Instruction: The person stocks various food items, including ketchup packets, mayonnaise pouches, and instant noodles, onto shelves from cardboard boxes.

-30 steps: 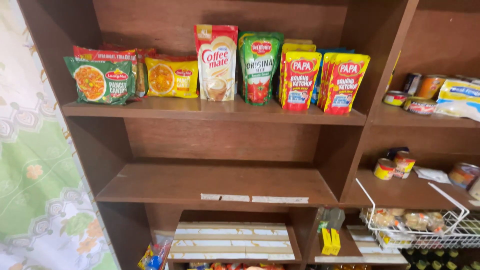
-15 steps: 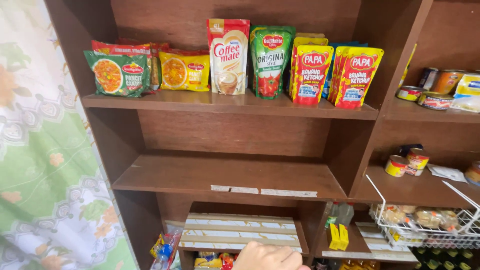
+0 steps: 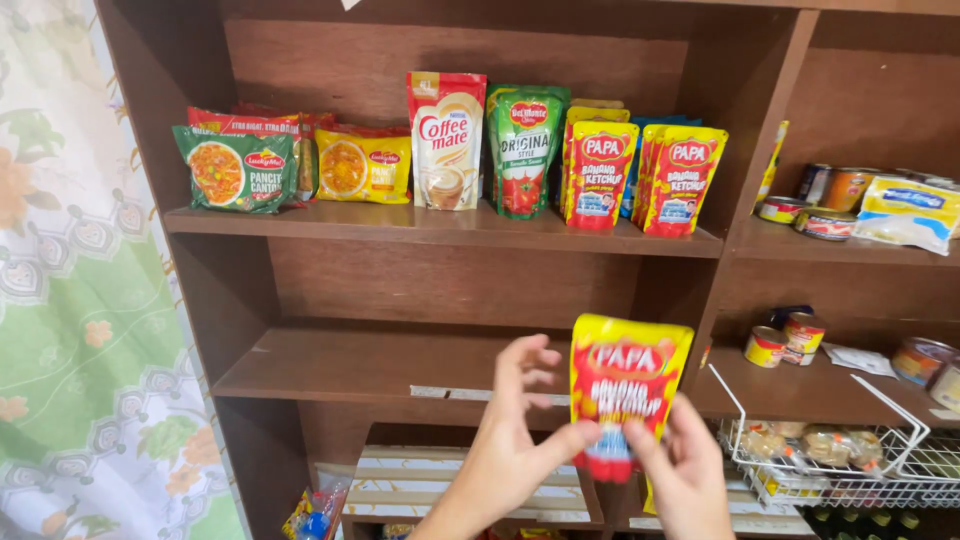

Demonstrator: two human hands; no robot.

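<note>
Wooden shelf unit (image 3: 440, 230), middle board bare, top board packed with noodle packs (image 3: 236, 168) and upright pouches (image 3: 640, 175). Down front, red-and-yellow pouch (image 3: 622, 395) raised before the middle board, pinched low between left hand (image 3: 515, 435) and right hand (image 3: 685, 475), each grip grasping its bottom corner only. Top-heavy, likely to flop or slip; could topple neighbours if nudged.

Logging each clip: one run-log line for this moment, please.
left hand: pinches red-and-yellow pouch | right hand: pinches pouch bottom | pouch: upright before wooden shelf
</note>
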